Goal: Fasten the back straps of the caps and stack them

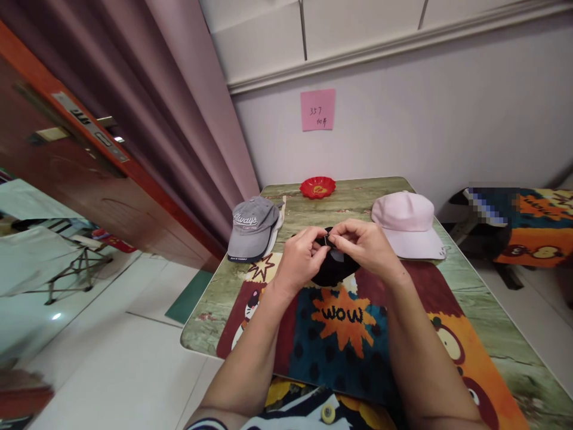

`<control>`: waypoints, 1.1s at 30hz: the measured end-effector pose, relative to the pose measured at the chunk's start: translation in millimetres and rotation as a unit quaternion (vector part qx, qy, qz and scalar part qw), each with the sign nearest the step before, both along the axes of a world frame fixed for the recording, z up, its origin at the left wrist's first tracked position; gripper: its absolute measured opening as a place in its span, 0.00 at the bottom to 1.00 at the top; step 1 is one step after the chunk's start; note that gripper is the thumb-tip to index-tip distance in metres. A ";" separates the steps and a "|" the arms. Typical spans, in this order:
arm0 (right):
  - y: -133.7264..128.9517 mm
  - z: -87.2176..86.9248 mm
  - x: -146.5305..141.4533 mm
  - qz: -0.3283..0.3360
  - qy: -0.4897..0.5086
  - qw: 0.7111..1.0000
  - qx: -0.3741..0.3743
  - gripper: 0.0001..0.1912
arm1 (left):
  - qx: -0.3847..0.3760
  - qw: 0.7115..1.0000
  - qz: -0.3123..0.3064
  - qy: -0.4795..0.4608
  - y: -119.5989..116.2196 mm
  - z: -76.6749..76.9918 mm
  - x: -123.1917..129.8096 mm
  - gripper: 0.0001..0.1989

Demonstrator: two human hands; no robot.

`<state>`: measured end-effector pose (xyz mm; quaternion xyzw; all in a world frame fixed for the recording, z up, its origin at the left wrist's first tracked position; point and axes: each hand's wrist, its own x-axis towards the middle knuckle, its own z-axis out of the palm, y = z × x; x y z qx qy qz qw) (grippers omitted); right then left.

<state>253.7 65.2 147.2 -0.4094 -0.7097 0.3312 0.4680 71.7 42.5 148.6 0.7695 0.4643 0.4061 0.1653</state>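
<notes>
A black cap [335,270] lies low over the mat in the middle of the table, its upper part partly covered by my hands. My left hand [305,254] pinches its far edge, fingertips closed. Close beside it, my right hand [360,243] has thumb and forefinger closed on the same edge. A small bright glint shows between the fingertips; I cannot make out what it is. To the left sits a grey cap [253,224] with "Always" on it, over a paler cap. A light pink cap [405,221] stands to the right.
A red scalloped dish [305,190] stands at the table's far edge. Under my arms lies a colourful mat [308,346] marked "WOW". A wall with a pink note [317,110] rises behind; a curtain and door [147,197] flank the left.
</notes>
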 end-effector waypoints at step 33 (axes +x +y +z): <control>4.3 -2.8 -9.2 -0.026 -0.139 0.989 0.053 0.13 | -0.163 0.964 0.007 -0.211 7.5 -1.4 -6.2 0.11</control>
